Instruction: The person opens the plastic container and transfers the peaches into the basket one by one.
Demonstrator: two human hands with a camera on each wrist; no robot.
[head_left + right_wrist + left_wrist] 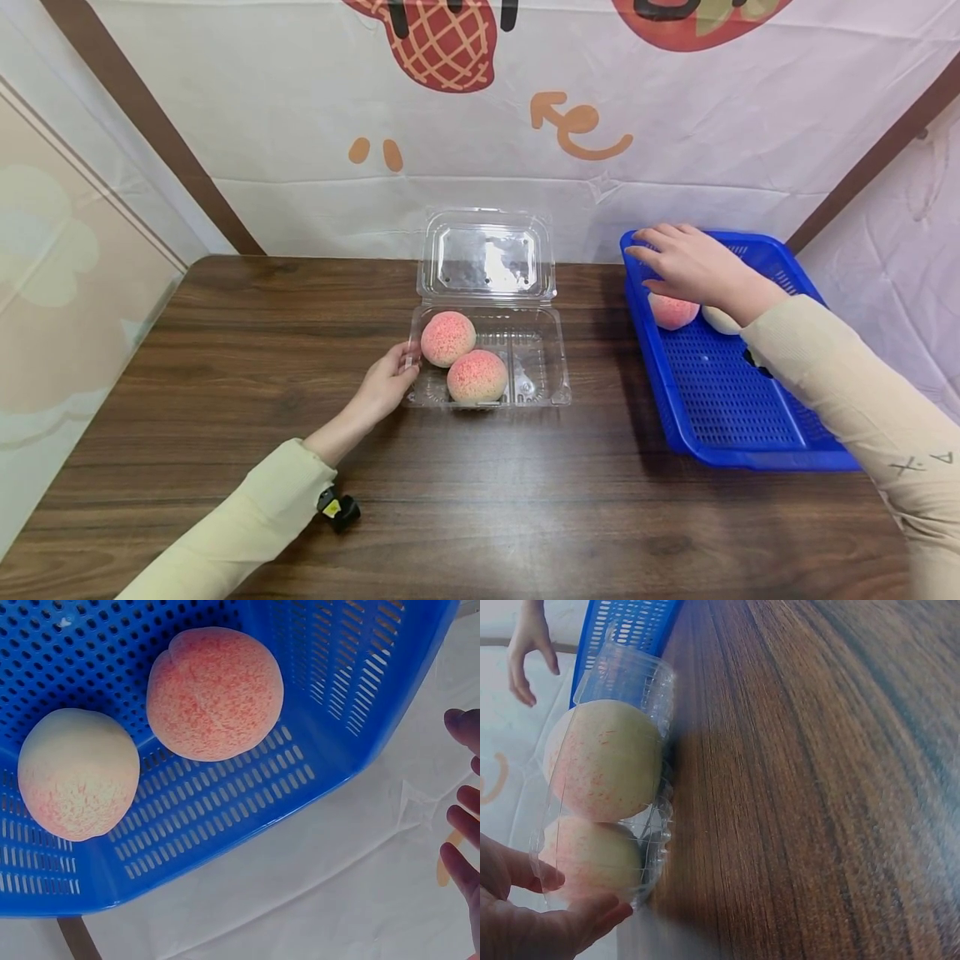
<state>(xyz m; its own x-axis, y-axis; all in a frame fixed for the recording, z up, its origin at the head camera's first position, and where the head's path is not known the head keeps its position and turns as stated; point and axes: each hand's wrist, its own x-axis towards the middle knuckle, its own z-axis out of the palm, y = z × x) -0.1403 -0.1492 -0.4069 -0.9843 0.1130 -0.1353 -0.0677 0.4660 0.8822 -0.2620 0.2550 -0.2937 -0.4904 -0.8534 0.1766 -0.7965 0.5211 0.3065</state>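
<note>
Nearest, two pale sleeves (225,508) (877,417), both cut off by the frame, with small dark marks on the right one, hard to read. Underneath, one brown wood-grain table (225,350). At the left cuff, one small black device (342,512) (plus a dark piece (757,362) beside the right cuff, mostly hidden).

Next, the left hand (386,382): pinches the left wall of one clear box (534,354) between thumb and fingers. Inside, left of the divider (511,371), two peaches: a front peach (477,377) and a rear peach (448,339), both round, speckled pink above and fading to creamy yellow below. Very close together; hard to tell if touching.

To the right, one blue basket (723,400), slotted, partly covered by the right sleeve. In its far part, two more, four in all: one redder peach (215,694), densely speckled, and one paler peach (79,772), largely cream, half hidden in the head view. Over the far left corner, the right hand (693,262): hangs with fingers loose and apart, holds nothing; cut off in the right wrist view.

Farther, one raised clear lid (465,254), crossed by glare. Last, one white backdrop (300,200), prints cut off at the top.
</note>
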